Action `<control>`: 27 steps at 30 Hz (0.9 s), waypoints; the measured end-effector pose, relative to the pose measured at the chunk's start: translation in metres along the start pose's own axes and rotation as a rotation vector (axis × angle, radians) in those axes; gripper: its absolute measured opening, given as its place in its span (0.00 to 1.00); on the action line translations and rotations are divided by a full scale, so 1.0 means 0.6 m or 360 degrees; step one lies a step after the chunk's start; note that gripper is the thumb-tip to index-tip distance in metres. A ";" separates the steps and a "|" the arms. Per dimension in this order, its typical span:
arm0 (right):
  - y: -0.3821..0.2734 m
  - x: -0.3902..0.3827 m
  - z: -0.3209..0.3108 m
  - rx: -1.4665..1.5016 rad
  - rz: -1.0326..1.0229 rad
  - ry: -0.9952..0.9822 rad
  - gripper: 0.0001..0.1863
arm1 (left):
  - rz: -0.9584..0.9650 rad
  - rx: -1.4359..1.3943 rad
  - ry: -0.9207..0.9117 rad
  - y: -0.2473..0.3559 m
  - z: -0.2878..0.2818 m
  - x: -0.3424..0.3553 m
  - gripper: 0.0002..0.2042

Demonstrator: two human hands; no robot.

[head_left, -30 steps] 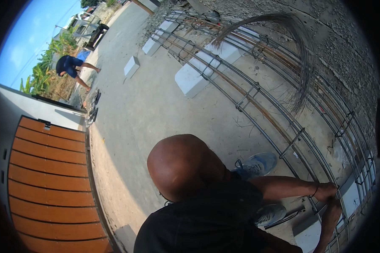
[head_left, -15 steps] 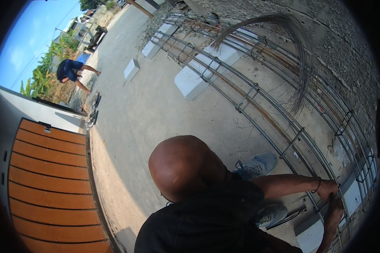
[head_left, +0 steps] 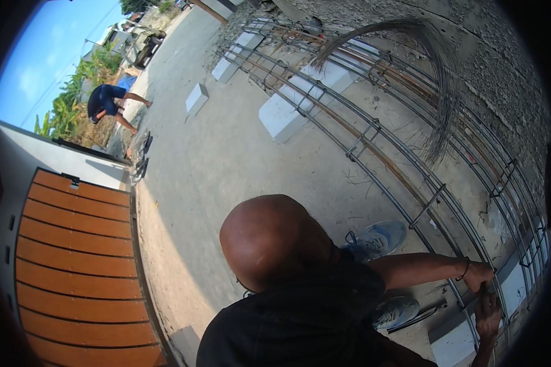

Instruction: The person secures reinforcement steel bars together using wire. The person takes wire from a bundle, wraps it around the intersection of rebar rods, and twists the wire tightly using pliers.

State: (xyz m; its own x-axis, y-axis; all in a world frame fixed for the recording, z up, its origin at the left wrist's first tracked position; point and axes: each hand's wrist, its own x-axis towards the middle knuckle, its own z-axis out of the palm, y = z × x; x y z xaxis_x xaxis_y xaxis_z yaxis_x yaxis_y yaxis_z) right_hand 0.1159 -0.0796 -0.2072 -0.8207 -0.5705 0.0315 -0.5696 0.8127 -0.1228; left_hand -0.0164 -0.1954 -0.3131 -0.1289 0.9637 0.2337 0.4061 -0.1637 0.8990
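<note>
Neither my left hand nor my right hand shows. Just below me a bald person (head_left: 263, 238) in a black shirt bends over a long steel rebar cage (head_left: 379, 153). That person's upper hand (head_left: 477, 275) grips at the bars in the lower right, and their other hand (head_left: 487, 317) is just below it on the same bars; what the fingers hold is too small to make out. A bundle of thin wire (head_left: 441, 79) arches over the cage. White blocks (head_left: 281, 119) lie beneath it.
Another person (head_left: 107, 98) in dark clothes bends over at the upper left. An orange slatted door (head_left: 79, 257) is on the left, a rough wall (head_left: 490, 61) on the right. A loose white block (head_left: 196, 98) lies on the concrete; a parked vehicle (head_left: 146, 46) stands farther back.
The view has shifted slightly. The bald person's two hands have moved a little on the bars, the lower one turning. The far person's arms have shifted.
</note>
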 end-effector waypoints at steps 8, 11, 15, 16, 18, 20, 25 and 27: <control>0.017 -0.007 -0.002 0.0009 -0.0082 -0.0004 0.11 | -0.0015 -0.0008 -0.0020 0.007 -0.012 -0.004 0.05; -0.002 -0.013 0.011 -0.0086 0.0236 0.0093 0.12 | -0.0112 -0.0101 -0.0063 0.014 -0.013 -0.005 0.07; -0.034 -0.011 0.013 0.0040 0.0795 0.0179 0.22 | -0.0127 -0.0031 -0.0028 0.008 -0.014 -0.009 0.08; -0.044 -0.004 0.011 0.0114 0.0796 0.0345 0.20 | -0.0083 0.0032 0.0041 0.007 -0.012 -0.011 0.08; -0.052 -0.035 0.046 0.0156 0.0977 0.0545 0.18 | -0.0028 0.0072 0.0103 0.010 -0.011 -0.014 0.08; -0.084 -0.045 0.050 0.0407 0.1519 0.0745 0.10 | -0.0009 -0.0107 0.0078 0.021 -0.014 -0.014 0.08; -0.214 -0.099 0.111 0.1068 0.2239 0.0905 0.21 | -0.0087 -0.0324 0.0049 0.042 -0.024 -0.020 0.07; -0.277 -0.113 0.148 0.1175 0.2376 0.0692 0.10 | -0.0086 -0.0312 0.0040 0.052 -0.031 -0.018 0.06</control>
State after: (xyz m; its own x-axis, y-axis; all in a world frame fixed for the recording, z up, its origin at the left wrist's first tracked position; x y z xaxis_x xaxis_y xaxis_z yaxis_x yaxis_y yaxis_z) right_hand 0.2701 -0.1866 -0.2770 -0.6021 0.7419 -0.2951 0.6750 0.2756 -0.6844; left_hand -0.0190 -0.2148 -0.2806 -0.1692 0.9670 0.1902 0.2145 -0.1522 0.9648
